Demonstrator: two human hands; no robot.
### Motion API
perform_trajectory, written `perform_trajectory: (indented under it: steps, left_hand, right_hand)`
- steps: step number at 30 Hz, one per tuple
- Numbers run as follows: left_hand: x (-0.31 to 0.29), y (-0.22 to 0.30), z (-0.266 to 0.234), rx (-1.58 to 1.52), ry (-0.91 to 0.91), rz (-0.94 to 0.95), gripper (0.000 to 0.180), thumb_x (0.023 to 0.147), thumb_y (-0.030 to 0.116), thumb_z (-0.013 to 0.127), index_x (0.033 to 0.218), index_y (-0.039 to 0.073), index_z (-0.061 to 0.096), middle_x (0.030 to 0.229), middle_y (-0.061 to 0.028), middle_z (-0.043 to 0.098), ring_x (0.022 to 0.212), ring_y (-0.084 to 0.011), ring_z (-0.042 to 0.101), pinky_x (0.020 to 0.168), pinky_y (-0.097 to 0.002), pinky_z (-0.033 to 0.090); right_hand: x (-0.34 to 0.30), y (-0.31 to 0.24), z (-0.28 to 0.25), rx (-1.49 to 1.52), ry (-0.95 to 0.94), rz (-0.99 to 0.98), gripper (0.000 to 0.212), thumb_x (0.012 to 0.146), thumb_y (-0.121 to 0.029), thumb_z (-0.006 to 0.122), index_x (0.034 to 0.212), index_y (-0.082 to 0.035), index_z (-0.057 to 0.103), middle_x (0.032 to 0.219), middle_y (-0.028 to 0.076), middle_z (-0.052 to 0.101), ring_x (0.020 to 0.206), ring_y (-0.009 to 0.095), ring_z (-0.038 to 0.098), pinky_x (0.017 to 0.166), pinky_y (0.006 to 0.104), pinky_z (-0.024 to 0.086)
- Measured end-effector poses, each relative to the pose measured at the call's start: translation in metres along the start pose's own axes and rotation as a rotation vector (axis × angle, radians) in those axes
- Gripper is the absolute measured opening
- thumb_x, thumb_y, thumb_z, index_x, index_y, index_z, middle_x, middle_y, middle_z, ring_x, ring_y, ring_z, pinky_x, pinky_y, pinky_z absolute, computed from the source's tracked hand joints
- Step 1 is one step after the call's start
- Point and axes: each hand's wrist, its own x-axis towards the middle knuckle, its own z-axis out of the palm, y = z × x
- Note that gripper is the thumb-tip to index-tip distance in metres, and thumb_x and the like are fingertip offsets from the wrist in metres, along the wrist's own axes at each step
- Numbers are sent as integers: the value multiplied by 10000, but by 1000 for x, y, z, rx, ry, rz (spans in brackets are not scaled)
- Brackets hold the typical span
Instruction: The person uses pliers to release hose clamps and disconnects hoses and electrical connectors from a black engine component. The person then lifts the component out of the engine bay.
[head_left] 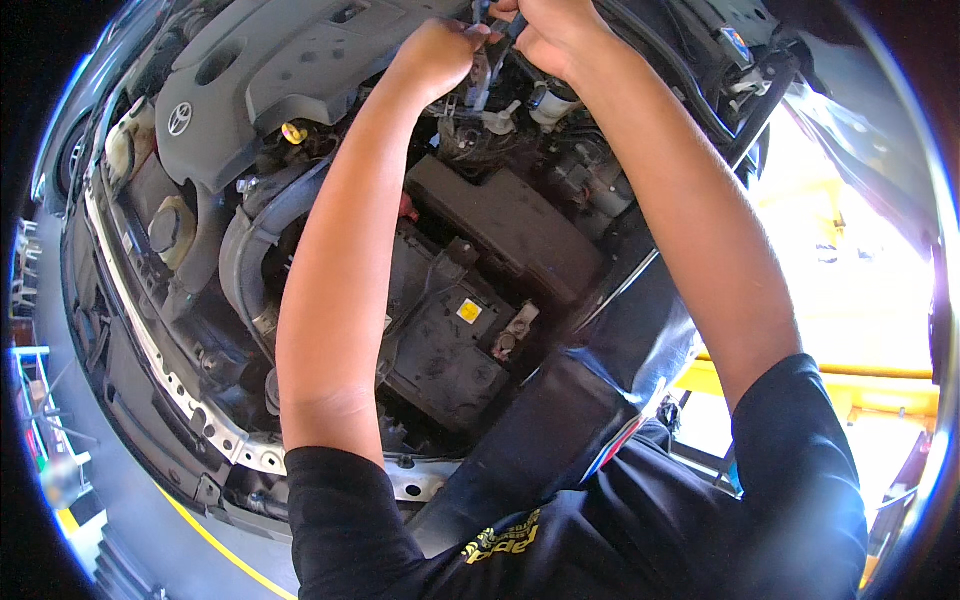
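Gripping a small dark tool or connector (487,62) at the back of the engine bay, both hands meet near the top edge of the view, so what they hold is partly cut off and hard to identify. The left hand (440,55) is curled with its fingers closed against the part's left side; the right hand (548,35) is closed over it from the right and above, the two hands touching or nearly so. Just below them sit white caps (548,103) and a tangle of hoses and fittings. Anything slipping from that pinch would likely drop into the dark gaps there, out of easy reach. Nearer the person lie a black box cover (505,225) and the battery (445,335), whose terminal (508,338) looks exposed; a metal tool falling across it could short. Both forearms stretch over these parts, and a jerk when something gives could knock a wrist against hard edges. To the left is the grey engine cover (230,90), with a yellow cap (294,132) beside it. Leaning so far over the fender (560,420) strains balance.
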Motion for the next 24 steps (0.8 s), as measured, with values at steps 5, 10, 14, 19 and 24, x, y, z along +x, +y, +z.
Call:
perform_trajectory:
  steps: [5,10,14,19,24]
  left_hand:
    - [-10,0,3,253,-47,70,378,1063,399,552,1143,94,760,1013,-162,764,955,-343,709,871,-406,515]
    - [-22,14,-2,394,-39,-38,386,1044,483,518,1253,241,735,1193,-145,733,1112,-398,678,968,-554,485]
    - [-49,19,-15,566,-44,-66,371,1036,427,556,1277,192,713,1183,-172,725,1108,-412,668,977,-490,511]
    - [-79,10,-20,619,-128,82,350,991,410,609,1195,145,712,1137,-175,727,1084,-407,676,935,-524,527]
    - [-72,15,-6,629,-158,71,353,886,405,633,1083,124,718,957,-204,727,937,-412,710,792,-546,558]
  right_hand:
    - [-28,7,2,133,80,105,449,800,56,555,1221,38,712,949,125,645,821,221,559,759,352,444]
    - [-35,20,-2,103,55,-111,501,745,74,567,1224,51,710,1036,144,663,906,256,596,792,324,448]
    - [-16,23,-12,48,-6,-100,491,819,41,564,1303,31,644,1011,120,649,953,221,605,825,361,491]
    - [-8,20,-20,38,-84,68,491,865,19,563,1349,3,644,1078,73,619,970,213,590,883,471,505]
    - [0,6,-17,-54,-52,176,440,977,-165,593,1414,-150,641,1275,138,570,1211,291,549,1060,518,452]
